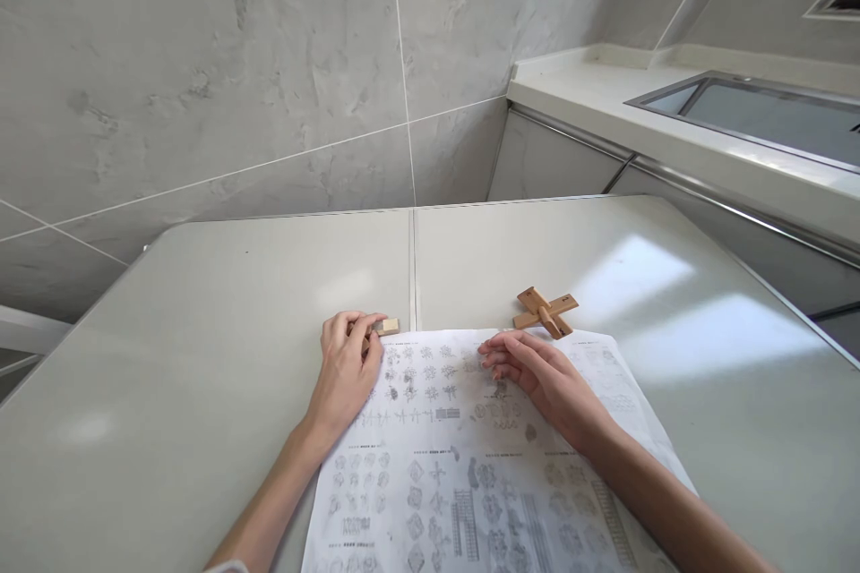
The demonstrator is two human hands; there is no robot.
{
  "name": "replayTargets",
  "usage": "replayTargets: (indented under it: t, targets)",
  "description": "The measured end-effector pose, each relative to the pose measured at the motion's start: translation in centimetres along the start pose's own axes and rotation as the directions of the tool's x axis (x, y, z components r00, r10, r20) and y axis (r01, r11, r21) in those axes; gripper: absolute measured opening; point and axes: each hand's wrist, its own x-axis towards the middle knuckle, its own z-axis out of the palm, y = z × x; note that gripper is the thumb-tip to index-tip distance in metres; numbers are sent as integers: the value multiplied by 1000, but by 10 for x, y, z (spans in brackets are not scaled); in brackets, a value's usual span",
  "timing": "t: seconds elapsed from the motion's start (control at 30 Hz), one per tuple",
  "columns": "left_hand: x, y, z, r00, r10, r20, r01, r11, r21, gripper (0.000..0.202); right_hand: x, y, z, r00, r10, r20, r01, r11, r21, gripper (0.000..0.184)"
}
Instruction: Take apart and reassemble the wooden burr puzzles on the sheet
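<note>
My left hand [348, 367] is closed over light wooden puzzle pieces [391, 326] at the upper left edge of a printed sheet. A pale block end sticks out past the fingertips, and the hand covers the rest. My right hand [530, 374] rests above the sheet's upper right part, its fingers loosely bent and apart, with nothing seen in them. Just beyond it lies a cross of interlocked wooden puzzle sticks [546, 313], touching or nearly touching the sheet's far edge. The white instruction sheet [396, 439] carries rows of grey puzzle diagrams and lies under both hands.
The pale table [167, 358] has a seam [412, 273] running down its middle and bright light patches at right. A grey tiled wall [269, 63] stands behind it. To the right is a white counter [571, 85] with a glass-covered inset [759, 112].
</note>
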Motion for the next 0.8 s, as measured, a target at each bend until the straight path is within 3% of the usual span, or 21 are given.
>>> replayTargets:
  t: [0.37, 0.8]
  targets:
    - [3, 3, -6, 995, -65, -69, 56, 990, -130, 25, 0, 2, -2, 1000, 8, 21, -8, 1000, -13, 39]
    - [0, 6, -7, 987, 140, 83, -137, 990, -36, 25, 1, 0, -1, 1000, 18, 22, -18, 1000, -14, 43]
